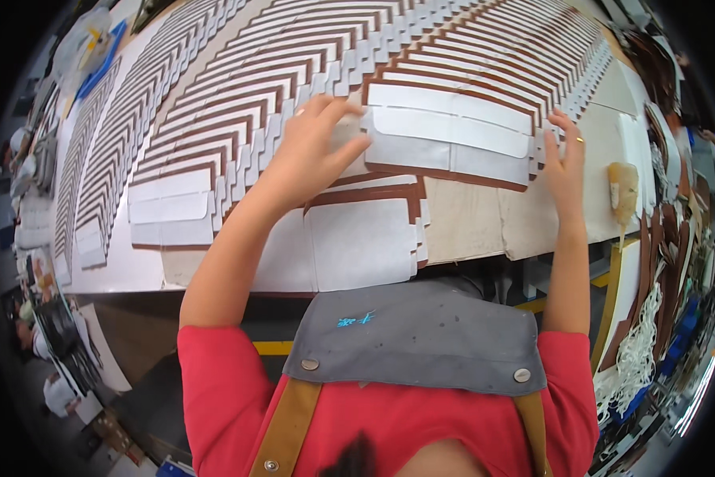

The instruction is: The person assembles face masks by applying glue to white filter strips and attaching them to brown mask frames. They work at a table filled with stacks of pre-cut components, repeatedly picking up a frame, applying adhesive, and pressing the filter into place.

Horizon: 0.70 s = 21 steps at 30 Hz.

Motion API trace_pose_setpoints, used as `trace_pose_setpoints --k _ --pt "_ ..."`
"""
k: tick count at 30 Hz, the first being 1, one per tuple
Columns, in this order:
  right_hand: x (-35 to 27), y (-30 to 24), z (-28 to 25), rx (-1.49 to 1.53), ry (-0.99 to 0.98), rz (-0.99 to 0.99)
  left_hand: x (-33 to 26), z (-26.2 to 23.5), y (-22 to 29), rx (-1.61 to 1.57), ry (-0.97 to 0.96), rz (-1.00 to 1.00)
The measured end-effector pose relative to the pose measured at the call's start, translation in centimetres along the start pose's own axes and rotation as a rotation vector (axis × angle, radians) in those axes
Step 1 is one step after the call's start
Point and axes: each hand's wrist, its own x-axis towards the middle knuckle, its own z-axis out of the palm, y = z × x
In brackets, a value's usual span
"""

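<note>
On the table, flat brown-edged panels with white backing (453,114) overlap like shingles in a long row between my hands. My left hand (314,151) is at the left edge of the nearest panel, thumb and fingers apart, fingertips slightly blurred. At that panel's right edge is my right hand (566,155), its fingers loosely bent and spread, a ring on one. Whether either hand touches the edge, I cannot tell. Closer to me, a short stack of similar white-backed pieces (361,246) lies at the table's front edge, partly behind my left forearm.
More overlapping rows of panels (170,199) fan out to the left. A yellowish block-like thing (623,191) rests at the table's right side. Brown strips and a tangle of white cord (644,342) hang at the right. A blue tray (103,60) sits far left.
</note>
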Motion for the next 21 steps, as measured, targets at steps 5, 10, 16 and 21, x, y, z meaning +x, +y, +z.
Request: trace_pose_setpoints --k 5,10,16,21 --pt "-0.4 -2.9 -0.6 0.097 -0.109 0.076 -7.2 -1.6 -0.2 0.170 -0.116 -0.133" --pt "0.7 -6.7 1.3 0.232 -0.260 -0.101 -6.3 -2.2 -0.7 0.016 -0.255 -0.205" --pt "-0.8 -16.0 4.2 0.409 -0.660 -0.329 -7.8 -2.5 0.1 0.263 -0.157 0.086" --pt "-0.8 -16.6 5.4 0.450 -0.905 -0.311 -12.3 -6.3 -0.9 0.022 -0.135 -0.274"
